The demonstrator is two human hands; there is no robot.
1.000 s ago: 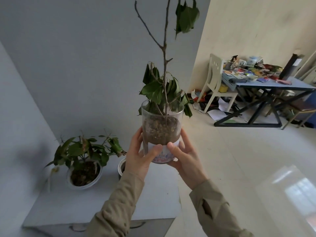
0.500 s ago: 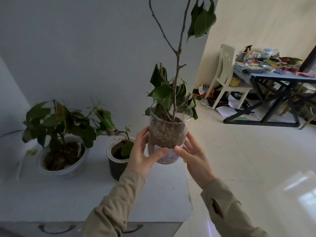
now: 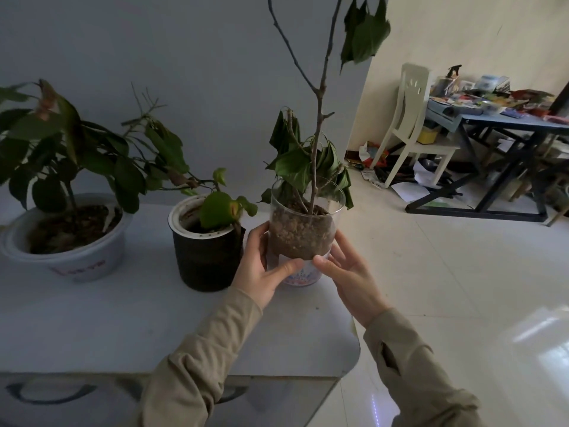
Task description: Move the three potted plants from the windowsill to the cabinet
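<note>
A clear plastic pot [image 3: 303, 232] with brown soil and a tall thin stem with drooping leaves is gripped between my left hand [image 3: 261, 269] and my right hand [image 3: 349, 274]. Its base is at the surface of the white cabinet top [image 3: 154, 328], near the right edge; I cannot tell whether it touches. A black pot [image 3: 204, 257] with a small green plant stands on the cabinet just to its left. Further left on the cabinet sits a wide white pot [image 3: 83, 260] with a bushy plant.
The cabinet's right front corner [image 3: 351, 355] is rounded, with drawer handles below. A grey wall is behind the pots. Shiny tiled floor [image 3: 446, 288] lies to the right. A white chair [image 3: 412, 124] and a cluttered blue table [image 3: 505, 118] stand at the back right.
Both hands have carried the clear pot closer to the cabinet and lowered it beside the black pot. The view has moved nearer the cabinet.
</note>
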